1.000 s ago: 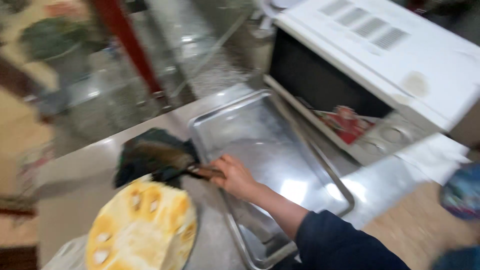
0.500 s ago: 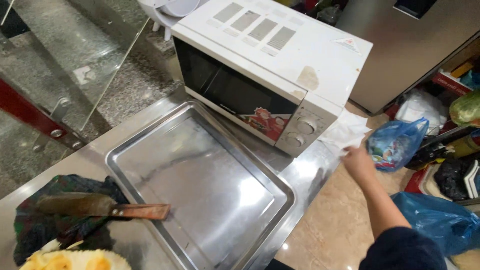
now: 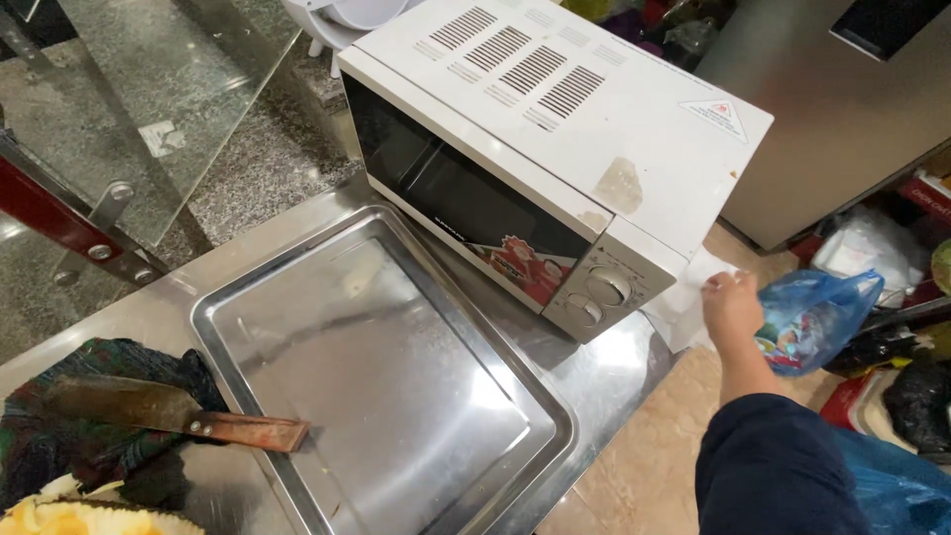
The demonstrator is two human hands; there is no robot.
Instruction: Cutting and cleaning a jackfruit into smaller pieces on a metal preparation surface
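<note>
Steel counter, smooth and glaring under the light, lies just left of the fingers, its edge close under the wrist. On it, beside the fingers, stands a boxy white microwave with slotted vents on top, a dark glass door and two round dials on the corner nearest the hand. Farther left and lower sits a shallow rectangular metal tray, polished, with rounded corners and a raised rim. A crumpled dark cloth lies far left, well apart from the fingers, and on it a cleaver with a dull, rust-brown blade and a flat wooden handle that reaches over the tray's rim. Just right of the fingers hangs a crinkled blue plastic bag (translucent, something coloured inside). The right hand, out of a dark blue sleeve, has its fingers narrowly bunched on the edge of a thin white paper sheet that hangs off the counter's end beside the microwave's lower corner; whether they pinch it or only touch it cannot be told. The left hand is out of view.
</note>
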